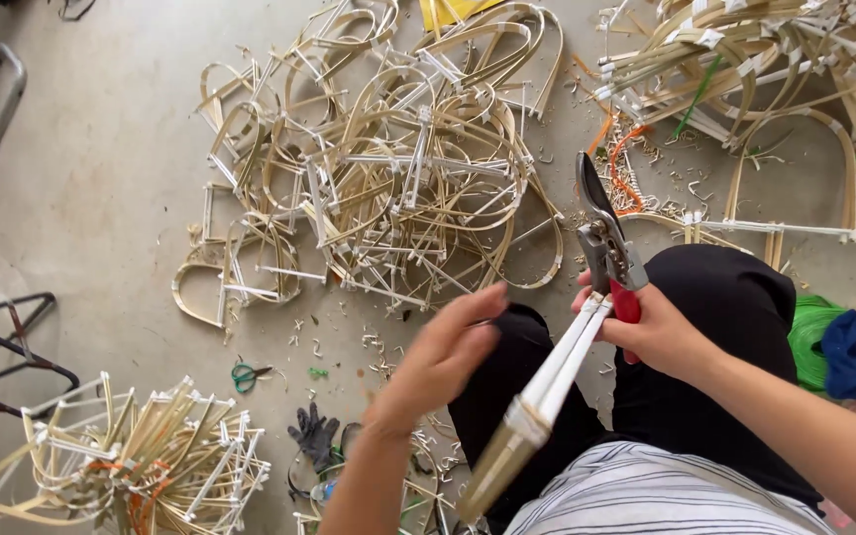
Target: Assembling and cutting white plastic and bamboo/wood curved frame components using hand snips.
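My right hand [652, 332] grips red-handled pruning shears [606, 243], blades pointing up and away. The same hand also touches the far end of a bundle of white-taped bamboo strips [552, 386] that slants down towards my lap. My left hand [443, 357] hovers just left of the bundle with fingers loosely curled, blurred; whether it touches the strips is unclear. My legs in black trousers [735, 297] lie under both hands.
A big heap of bent bamboo frames [388, 168] covers the concrete floor ahead. Another heap [745, 50] lies at top right, a smaller pile [141, 456] at bottom left. Green-handled scissors [245, 375], a dark glove [314, 433] and green cord with blue cloth [844, 347] lie nearby.
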